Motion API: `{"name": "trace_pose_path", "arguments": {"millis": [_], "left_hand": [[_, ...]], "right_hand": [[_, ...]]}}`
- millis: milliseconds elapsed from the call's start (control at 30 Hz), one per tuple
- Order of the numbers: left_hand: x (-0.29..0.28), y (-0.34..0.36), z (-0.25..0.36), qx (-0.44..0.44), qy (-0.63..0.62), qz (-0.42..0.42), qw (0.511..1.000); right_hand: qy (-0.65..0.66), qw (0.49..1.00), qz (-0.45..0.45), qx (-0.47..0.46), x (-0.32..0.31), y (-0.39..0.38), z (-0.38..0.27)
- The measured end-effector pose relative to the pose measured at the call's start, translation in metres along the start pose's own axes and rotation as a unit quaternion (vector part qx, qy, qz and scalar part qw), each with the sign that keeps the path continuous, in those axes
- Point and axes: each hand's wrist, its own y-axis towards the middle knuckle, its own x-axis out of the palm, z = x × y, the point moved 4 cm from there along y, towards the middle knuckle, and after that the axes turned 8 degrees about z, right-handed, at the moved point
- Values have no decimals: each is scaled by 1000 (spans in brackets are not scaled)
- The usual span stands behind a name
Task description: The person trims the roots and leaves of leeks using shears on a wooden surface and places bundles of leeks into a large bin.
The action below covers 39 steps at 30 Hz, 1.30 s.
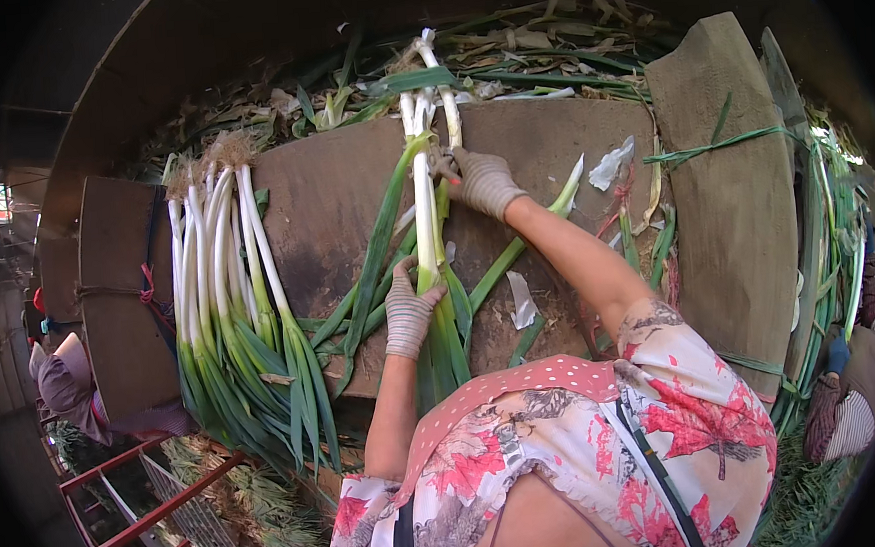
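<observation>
Striped work gloves cover both my hands. My left hand (410, 312) is closed around a long green onion (424, 219), low on its shaft where white turns to green. The onion points away from me, its roots toward the far side of the board. My right hand (487, 182) is pinched at the onion's upper shaft, by a loose green outer leaf (390, 206). Just what lies between those fingertips is partly hidden. To the left lies a pile of green onions (220, 247) with white shafts and rooty ends. A green leaf strip (416, 79) crosses the white tops beyond my right hand.
The brown work board (322, 185) carries loose leaves and white scraps (522, 298). Peeled leaves and husks (544, 56) heap along its far side. A tied upright board (727, 176) stands right. A red metal frame (152, 522) is lower left. Other people (856, 398) are at both sides.
</observation>
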Motion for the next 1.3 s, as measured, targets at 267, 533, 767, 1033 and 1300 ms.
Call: {"name": "trace_pose_path", "arguments": {"millis": [267, 533, 767, 1033, 1300], "left_hand": [[-11, 12, 9, -71, -167, -107, 977], [-128, -4, 111, -22, -177, 2, 984], [-143, 22, 119, 8, 49, 122, 991], [-21, 20, 3, -111, -310, 46, 943], [-15, 15, -18, -92, -138, 60, 984]], "right_hand": [[11, 998, -47, 36, 12, -8, 4], [112, 973, -149, -134, -7, -135, -4], [76, 982, -150, -92, 7, -170, 27], [12, 974, -183, -137, 32, -217, 4], [34, 975, -159, -149, 14, -193, -2]]}}
